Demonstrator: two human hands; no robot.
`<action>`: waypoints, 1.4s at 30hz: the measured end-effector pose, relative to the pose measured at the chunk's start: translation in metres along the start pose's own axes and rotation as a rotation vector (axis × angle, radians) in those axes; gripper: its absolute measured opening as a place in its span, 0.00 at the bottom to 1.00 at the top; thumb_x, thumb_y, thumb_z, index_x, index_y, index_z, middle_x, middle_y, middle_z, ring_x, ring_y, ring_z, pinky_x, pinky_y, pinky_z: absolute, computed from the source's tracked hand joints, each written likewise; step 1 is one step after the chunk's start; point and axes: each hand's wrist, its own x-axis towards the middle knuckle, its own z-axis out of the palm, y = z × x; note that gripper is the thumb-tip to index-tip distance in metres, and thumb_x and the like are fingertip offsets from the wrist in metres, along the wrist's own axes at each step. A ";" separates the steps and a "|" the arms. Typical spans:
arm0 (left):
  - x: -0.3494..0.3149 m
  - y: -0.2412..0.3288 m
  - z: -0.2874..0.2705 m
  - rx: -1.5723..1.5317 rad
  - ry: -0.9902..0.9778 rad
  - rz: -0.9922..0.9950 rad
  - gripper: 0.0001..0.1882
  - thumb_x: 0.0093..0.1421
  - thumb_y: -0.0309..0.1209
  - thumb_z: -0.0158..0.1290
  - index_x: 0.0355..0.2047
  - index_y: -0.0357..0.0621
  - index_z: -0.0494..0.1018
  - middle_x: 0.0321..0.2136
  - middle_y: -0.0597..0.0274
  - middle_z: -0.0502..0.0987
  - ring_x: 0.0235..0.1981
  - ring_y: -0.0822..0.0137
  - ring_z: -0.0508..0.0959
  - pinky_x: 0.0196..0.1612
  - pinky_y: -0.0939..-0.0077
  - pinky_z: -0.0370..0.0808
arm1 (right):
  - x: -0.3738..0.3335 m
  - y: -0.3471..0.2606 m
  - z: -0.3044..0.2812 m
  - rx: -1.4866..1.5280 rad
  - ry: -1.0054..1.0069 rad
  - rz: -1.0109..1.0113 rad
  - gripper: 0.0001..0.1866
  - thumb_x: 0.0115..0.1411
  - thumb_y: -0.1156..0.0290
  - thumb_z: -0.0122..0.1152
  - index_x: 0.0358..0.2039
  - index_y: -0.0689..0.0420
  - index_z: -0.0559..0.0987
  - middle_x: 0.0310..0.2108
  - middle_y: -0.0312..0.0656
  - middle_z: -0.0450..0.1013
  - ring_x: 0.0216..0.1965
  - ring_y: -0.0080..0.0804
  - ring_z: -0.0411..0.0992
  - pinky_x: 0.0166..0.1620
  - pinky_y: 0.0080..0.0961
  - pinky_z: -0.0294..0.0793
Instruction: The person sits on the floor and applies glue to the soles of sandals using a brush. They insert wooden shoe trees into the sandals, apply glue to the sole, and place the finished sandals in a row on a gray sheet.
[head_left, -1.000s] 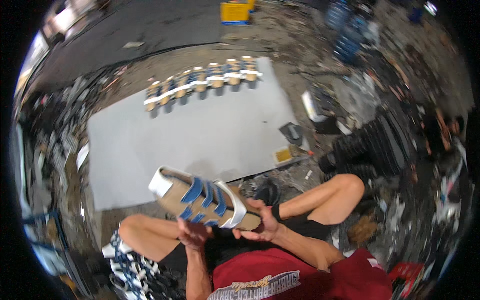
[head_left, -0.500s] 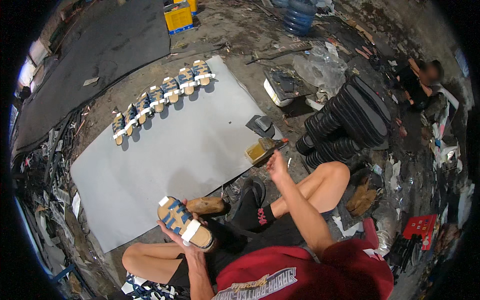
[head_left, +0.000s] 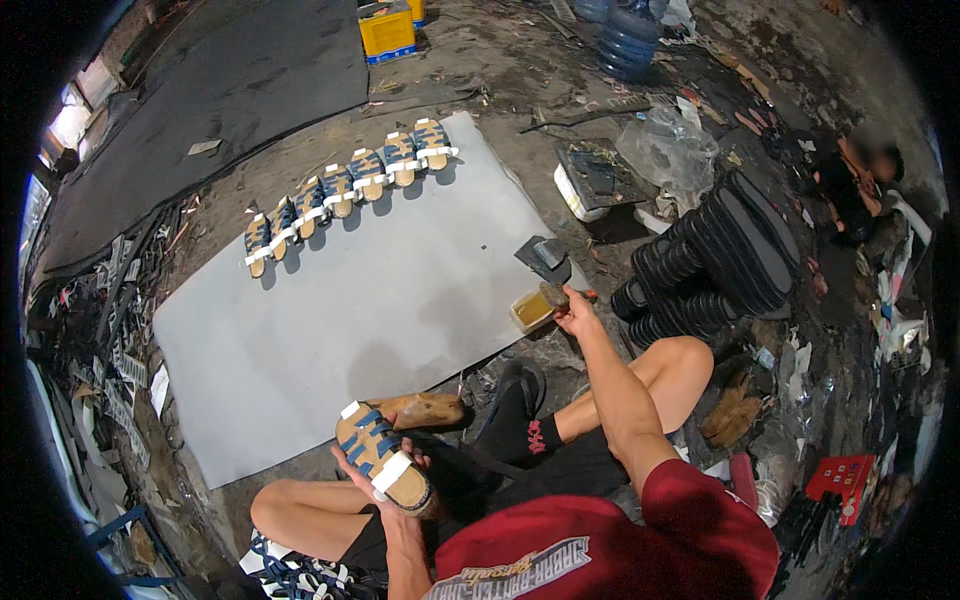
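My left hand [head_left: 372, 474] is wrapped round a sandal [head_left: 372, 440] with a tan footbed, dark blue straps and a white band across it. It is held tilted above my lap. My right hand [head_left: 574, 314] reaches to the mat's right edge, its fingers closed on a brown, brush-like tool [head_left: 553, 294] at a small tub of amber, glue-like stuff [head_left: 529, 314]. The tool's far part is too small to make out. Beyond, a row of several similar sandals [head_left: 340, 188] stands along the far edge of the grey mat [head_left: 330, 310].
A wooden block [head_left: 425, 409] lies by my left hand. Dark scraps [head_left: 543, 258] rest beyond the tub. Stacked black soles [head_left: 715, 250] stand to the right, near a white container [head_left: 580, 195]. Straps [head_left: 300, 575] lie at lower left. Another person [head_left: 855, 185] sits far right.
My right hand has moved onto the tool at the tub and its fingers have closed on it. The left hand still holds the sandal. The whole view has shifted slightly.
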 end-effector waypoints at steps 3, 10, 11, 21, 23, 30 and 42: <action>0.008 0.004 -0.003 0.007 -0.095 0.001 0.60 0.61 0.82 0.34 0.64 0.32 0.67 0.28 0.43 0.80 0.24 0.48 0.81 0.31 0.51 0.81 | 0.003 -0.014 -0.023 -0.086 0.033 -0.057 0.20 0.67 0.50 0.67 0.51 0.47 0.77 0.37 0.37 0.76 0.30 0.33 0.71 0.32 0.35 0.69; 0.005 0.009 -0.005 -0.041 -0.140 0.009 0.60 0.62 0.81 0.35 0.69 0.33 0.61 0.32 0.40 0.80 0.27 0.45 0.81 0.32 0.50 0.81 | -0.106 -0.037 0.022 -0.517 -0.250 -0.743 0.24 0.66 0.49 0.69 0.44 0.61 0.81 0.34 0.37 0.79 0.30 0.25 0.72 0.35 0.26 0.70; 0.006 0.011 -0.006 -0.045 -0.154 -0.005 0.60 0.62 0.81 0.35 0.69 0.33 0.61 0.32 0.40 0.80 0.27 0.45 0.81 0.32 0.50 0.80 | -0.128 -0.053 0.028 -0.740 -0.346 -0.862 0.24 0.66 0.49 0.70 0.39 0.62 0.83 0.31 0.36 0.79 0.28 0.24 0.71 0.35 0.27 0.70; -0.010 -0.004 0.029 0.017 0.221 0.198 0.54 0.63 0.80 0.38 0.63 0.39 0.68 0.29 0.41 0.80 0.24 0.46 0.80 0.26 0.55 0.82 | -0.087 -0.050 0.026 -1.773 -0.673 -1.487 0.16 0.65 0.58 0.70 0.47 0.54 0.85 0.42 0.41 0.78 0.48 0.45 0.71 0.52 0.42 0.73; -0.013 -0.003 0.036 0.043 0.316 0.192 0.51 0.63 0.80 0.38 0.61 0.44 0.70 0.28 0.43 0.80 0.22 0.48 0.79 0.23 0.58 0.80 | -0.088 -0.042 0.029 -1.826 -0.665 -1.519 0.16 0.65 0.58 0.70 0.47 0.54 0.85 0.41 0.40 0.78 0.47 0.45 0.71 0.52 0.42 0.72; -0.016 0.002 0.000 -0.025 0.087 0.029 0.49 0.66 0.78 0.34 0.62 0.45 0.69 0.30 0.47 0.78 0.25 0.51 0.74 0.28 0.60 0.76 | -0.089 -0.038 0.023 -1.812 -0.637 -1.453 0.19 0.64 0.53 0.69 0.45 0.56 0.84 0.43 0.40 0.79 0.49 0.46 0.71 0.53 0.43 0.72; 0.003 0.004 -0.013 0.015 -0.050 -0.005 0.51 0.67 0.75 0.36 0.70 0.41 0.62 0.31 0.45 0.79 0.27 0.51 0.77 0.30 0.59 0.79 | -0.065 -0.032 0.019 -1.443 -0.508 -1.005 0.24 0.68 0.53 0.68 0.52 0.61 0.81 0.56 0.53 0.76 0.58 0.50 0.75 0.65 0.40 0.72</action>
